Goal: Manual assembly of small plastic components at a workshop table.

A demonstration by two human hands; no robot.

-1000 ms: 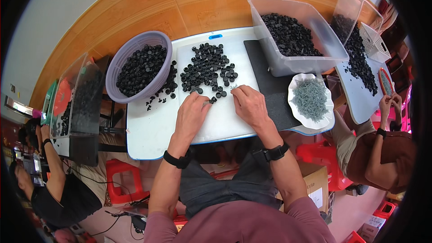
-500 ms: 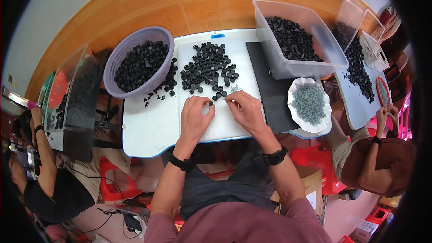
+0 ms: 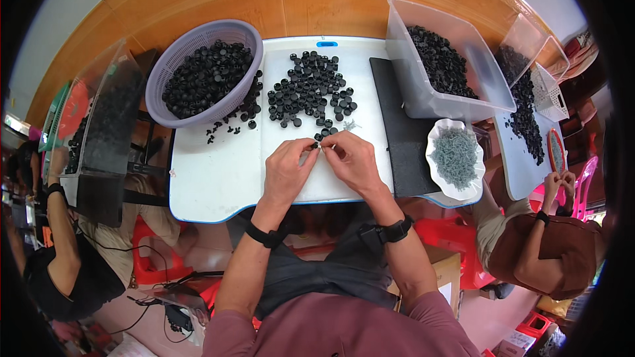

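Observation:
My left hand (image 3: pixel 288 166) pinches a small round black cap (image 3: pixel 315 145) between thumb and fingertips, low over the white table. Right beside it, my right hand (image 3: pixel 352 162) has its thumb and forefinger pressed together at the cap. Whatever sits in that pinch is too small to make out. Beyond my fingers lies a spread pile of round black caps (image 3: pixel 307 89), a few of them close to my fingertips. A little bunch of thin grey-green pieces (image 3: pixel 350 124) lies by my right hand.
To the left stands a purple basket (image 3: pixel 153 96) of black caps. On the right are a black mat (image 3: pixel 390 112), a clear bin (image 3: pixel 450 107) of black parts and a white scalloped dish (image 3: pixel 433 166) of thin grey-green pieces. People work at tables on both sides.
My right hand has come left toward the left one, so both sets of fingertips now meet at the cap. The whole view has shifted slightly.

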